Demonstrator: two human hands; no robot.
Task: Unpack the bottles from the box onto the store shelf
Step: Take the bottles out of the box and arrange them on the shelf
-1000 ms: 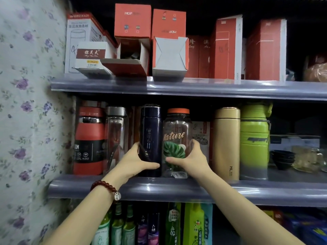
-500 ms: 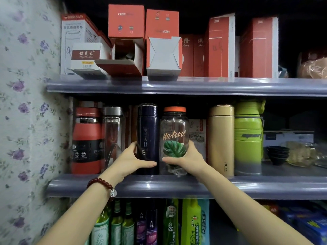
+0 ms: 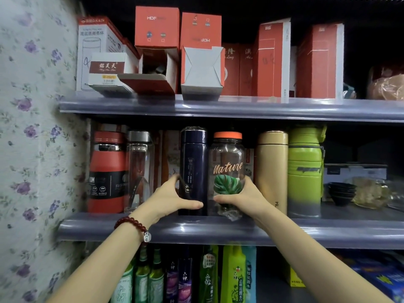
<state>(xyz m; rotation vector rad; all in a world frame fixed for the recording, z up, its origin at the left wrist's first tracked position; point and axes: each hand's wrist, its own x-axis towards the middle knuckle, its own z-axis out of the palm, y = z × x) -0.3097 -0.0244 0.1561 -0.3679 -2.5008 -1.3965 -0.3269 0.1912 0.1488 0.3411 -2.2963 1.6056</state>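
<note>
From the head view, the left hand (image 3: 172,199) wraps the tall navy steel flask (image 3: 193,169) low down, and the right hand (image 3: 242,196) clasps the clear leaf-printed bottle with orange lid (image 3: 227,171) at three o'clock of it, both on the grey middle shelf (image 3: 328,232). The clear bottle looks light, rigid and slippery, likely breakable, so gripping low around its body seems safest.

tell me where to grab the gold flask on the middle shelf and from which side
Grip the gold flask around its straight middle body, coming from the front. It stands upright, hemmed in by the clear Nature bottle and right hand on one side and the green bottle on the other, with the upper shelf close above its cap, so a top or side approach looks blocked.
</note>
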